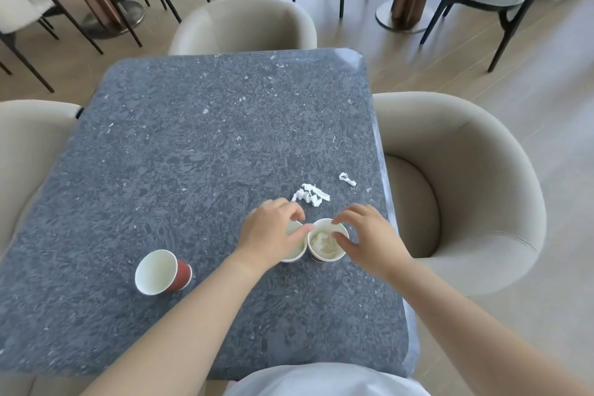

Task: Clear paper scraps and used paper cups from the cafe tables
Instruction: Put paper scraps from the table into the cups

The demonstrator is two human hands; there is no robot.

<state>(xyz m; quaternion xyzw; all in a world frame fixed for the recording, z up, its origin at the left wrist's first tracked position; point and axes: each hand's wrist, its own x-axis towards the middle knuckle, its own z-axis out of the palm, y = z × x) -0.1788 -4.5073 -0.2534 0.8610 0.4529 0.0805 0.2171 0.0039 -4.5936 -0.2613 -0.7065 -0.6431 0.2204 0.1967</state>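
Two cups grabbed on the worktop [193, 138].
Gripping left cup [296, 250] rim with curled left hand [273, 233] fingers, pinching touching right cup [324, 243] with right hand [373, 239] fingers; tipped cup [162, 272], paper scraps [310, 194] nearby.

I read the scene as bright and evenly lit by soft, diffuse light; I cannot tell its source. The counter [193, 154] carries pale glare at its far right corner. Shadows beneath the left hand [273, 231], right hand [369, 235] and tipped cup [162, 272] are faint and soft-edged. Wide-angle distortion bows the counter edges and chairs [482, 170] near the frame borders. Fine detail is slightly soft.
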